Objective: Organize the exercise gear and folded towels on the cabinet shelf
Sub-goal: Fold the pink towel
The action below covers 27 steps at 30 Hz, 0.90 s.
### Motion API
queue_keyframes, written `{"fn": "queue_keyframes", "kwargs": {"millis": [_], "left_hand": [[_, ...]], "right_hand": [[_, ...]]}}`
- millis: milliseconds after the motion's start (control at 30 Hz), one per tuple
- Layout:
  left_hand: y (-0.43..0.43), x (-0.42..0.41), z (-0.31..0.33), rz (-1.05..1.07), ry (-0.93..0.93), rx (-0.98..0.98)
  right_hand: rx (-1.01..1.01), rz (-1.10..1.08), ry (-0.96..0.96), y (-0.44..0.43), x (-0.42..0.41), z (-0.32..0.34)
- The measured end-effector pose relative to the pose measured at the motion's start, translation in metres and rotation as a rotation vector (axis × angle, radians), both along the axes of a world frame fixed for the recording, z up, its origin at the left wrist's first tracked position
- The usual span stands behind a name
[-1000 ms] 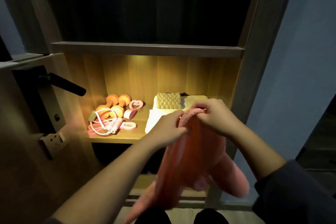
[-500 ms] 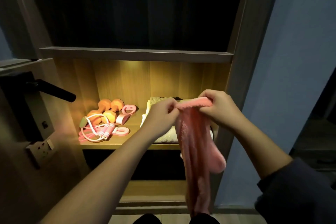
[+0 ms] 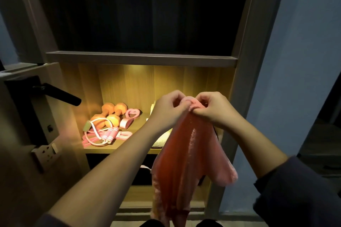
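Together, the left hand [image 3: 166, 111] and right hand [image 3: 212, 110] pinch the top edge of a pink towel [image 3: 184, 162] hanging before the lit shelf [image 3: 118, 148]. On the shelf's left lie orange dumbbells [image 3: 108, 114] and a jump rope [image 3: 103, 134]; probably folded towels [image 3: 162, 139] sit behind the left forearm.

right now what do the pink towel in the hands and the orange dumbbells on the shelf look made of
The pink towel looks like soft terry or microfibre: nubby pile at the edges, hanging limp in folds. The orange dumbbells are probably matte rubber or neoprene coated: smooth, dull, no glare.
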State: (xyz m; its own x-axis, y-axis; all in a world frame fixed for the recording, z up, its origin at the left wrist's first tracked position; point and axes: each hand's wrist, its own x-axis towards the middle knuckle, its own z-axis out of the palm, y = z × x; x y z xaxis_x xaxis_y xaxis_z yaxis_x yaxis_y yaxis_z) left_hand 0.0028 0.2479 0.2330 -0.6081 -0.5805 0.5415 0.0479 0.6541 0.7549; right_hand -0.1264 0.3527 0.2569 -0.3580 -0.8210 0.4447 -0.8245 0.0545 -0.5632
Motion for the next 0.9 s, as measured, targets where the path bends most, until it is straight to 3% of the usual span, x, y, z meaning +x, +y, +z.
{"fn": "queue_keyframes", "kwargs": {"millis": [167, 433, 567, 800, 900], "left_hand": [[-0.032, 0.018, 0.013, 0.260, 0.148, 0.084], [-0.087, 0.058, 0.005, 0.498, 0.184, 0.147], [-0.096, 0.067, -0.001, 0.559, 0.215, 0.193], [-0.097, 0.074, 0.004, 0.581, 0.207, 0.234], [-0.096, 0.074, 0.006, 0.573, 0.219, 0.278]], "right_hand": [[0.180, -0.024, -0.117, 0.003, -0.025, -0.012], [0.398, -0.060, -0.176, 0.022, -0.064, -0.011], [0.303, -0.066, -0.248, 0.026, -0.073, -0.011], [0.043, 0.057, -0.798, 0.035, -0.080, -0.018], [-0.034, 0.102, -0.939, 0.037, -0.082, -0.020]]}}
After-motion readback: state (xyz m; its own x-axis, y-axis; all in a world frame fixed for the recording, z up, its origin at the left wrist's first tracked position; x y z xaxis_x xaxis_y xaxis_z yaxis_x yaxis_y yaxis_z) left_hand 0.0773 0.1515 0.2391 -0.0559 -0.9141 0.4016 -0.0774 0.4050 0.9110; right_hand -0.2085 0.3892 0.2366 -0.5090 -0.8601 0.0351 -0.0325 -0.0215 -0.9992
